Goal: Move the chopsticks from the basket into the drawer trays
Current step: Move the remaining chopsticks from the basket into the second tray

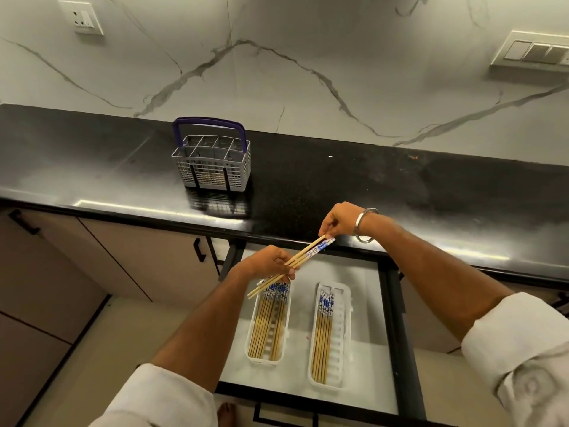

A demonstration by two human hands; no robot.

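Both my hands hold a small bundle of wooden chopsticks (pixel 303 254) with blue-and-white patterned ends, slanted above the open drawer (pixel 363 303). My left hand (pixel 271 262) grips their middle and lower part. My right hand (pixel 338 220) pinches the patterned upper ends. Below lie two white trays. The left tray (pixel 250 343) holds several chopsticks across its width. The right tray (pixel 338 334) holds several chopsticks along its left side. The grey basket (pixel 212 163) with a purple handle stands on the black counter, with something tan low inside it.
The black counter (pixel 369 192) edge runs just above the drawer. Closed cabinet doors with black handles (pixel 199 249) sit to the left. Wall sockets (pixel 81 16) and switches (pixel 535 52) are on the marble backsplash. My bare foot (pixel 226 414) shows below the drawer front.
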